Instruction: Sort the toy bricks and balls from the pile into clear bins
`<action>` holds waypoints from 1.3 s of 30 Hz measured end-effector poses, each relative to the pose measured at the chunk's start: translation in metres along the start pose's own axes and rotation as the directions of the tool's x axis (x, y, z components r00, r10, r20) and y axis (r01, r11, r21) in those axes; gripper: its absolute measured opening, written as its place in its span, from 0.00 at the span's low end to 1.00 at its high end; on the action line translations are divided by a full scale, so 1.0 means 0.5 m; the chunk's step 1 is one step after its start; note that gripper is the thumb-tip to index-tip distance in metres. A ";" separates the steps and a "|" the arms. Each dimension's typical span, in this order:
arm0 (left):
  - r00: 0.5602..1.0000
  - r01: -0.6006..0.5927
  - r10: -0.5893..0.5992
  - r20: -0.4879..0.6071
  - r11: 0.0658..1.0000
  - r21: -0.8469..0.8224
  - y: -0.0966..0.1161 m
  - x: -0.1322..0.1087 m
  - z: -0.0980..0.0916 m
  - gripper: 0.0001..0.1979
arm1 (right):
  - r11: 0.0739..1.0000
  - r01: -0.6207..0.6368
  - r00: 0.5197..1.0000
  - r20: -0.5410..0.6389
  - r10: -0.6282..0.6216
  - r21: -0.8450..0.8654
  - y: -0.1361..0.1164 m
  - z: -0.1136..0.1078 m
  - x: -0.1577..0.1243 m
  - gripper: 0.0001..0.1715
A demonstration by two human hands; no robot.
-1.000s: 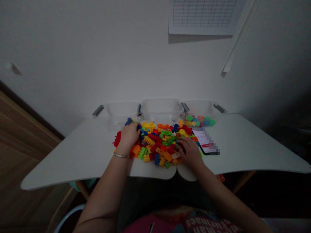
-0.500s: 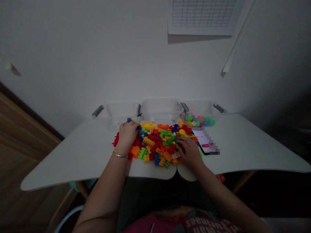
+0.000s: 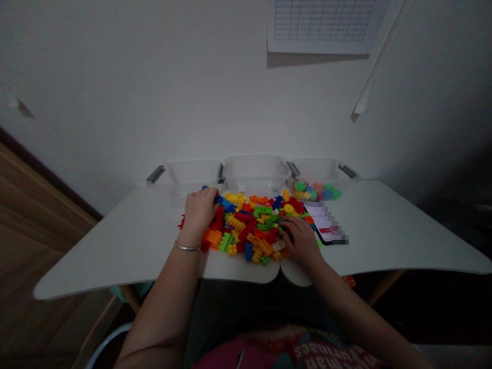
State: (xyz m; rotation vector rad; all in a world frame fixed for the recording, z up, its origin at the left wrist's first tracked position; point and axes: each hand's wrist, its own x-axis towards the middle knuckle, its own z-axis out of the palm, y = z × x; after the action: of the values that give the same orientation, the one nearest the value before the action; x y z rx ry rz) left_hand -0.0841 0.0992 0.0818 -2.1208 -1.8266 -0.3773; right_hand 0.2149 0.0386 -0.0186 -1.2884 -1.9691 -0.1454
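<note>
A mixed pile of toy building blocks (image 3: 248, 228) in red, yellow, green, orange and blue lies on the white table. At the pile's far left, my left hand (image 3: 200, 212) curls its fingers down by a blue building block (image 3: 218, 199) and appears to grip it; the hand itself partly hides the contact. My right hand (image 3: 302, 238) rests over the right side of the pile, fingers loosely bent with a gap between thumb and index finger. No block shows in it. Near its fingertips lie green blocks and a tan block (image 3: 278, 245).
Three clear plastic bins stand along the wall: a left bin (image 3: 192, 171), a middle bin (image 3: 254, 166) and a right bin (image 3: 317, 169). Colourful translucent pieces (image 3: 326, 191) show at the right bin. A phone (image 3: 325, 223) lies right of the pile on the table (image 3: 392, 225).
My left hand has shifted slightly away from me and to the left, uncovering more light blue blocks beside its fingers. My right hand stays about where it was.
</note>
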 end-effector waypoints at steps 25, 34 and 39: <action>0.994 -0.094 0.064 -0.093 0.924 -0.370 -0.022 -0.003 -0.003 0.12 | 1.000 -0.002 1.000 0.012 0.003 -0.016 0.003 0.001 -0.001 0.14; 0.986 -0.017 -0.082 -0.143 0.813 -0.582 -0.036 0.012 0.026 0.17 | 1.000 0.003 1.000 0.022 -0.002 -0.009 0.004 0.001 -0.003 0.14; 0.908 0.160 -0.401 -0.121 0.597 -0.786 -0.030 0.018 0.021 0.17 | 1.000 0.013 1.000 0.012 -0.013 -0.016 0.004 0.001 -0.002 0.14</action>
State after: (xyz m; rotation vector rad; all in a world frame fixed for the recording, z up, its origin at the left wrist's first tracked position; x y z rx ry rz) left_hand -0.0977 0.1137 0.0768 -2.0157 -2.0266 -1.7348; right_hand 0.2163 0.0391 -0.0199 -1.2894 -1.9907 -0.1608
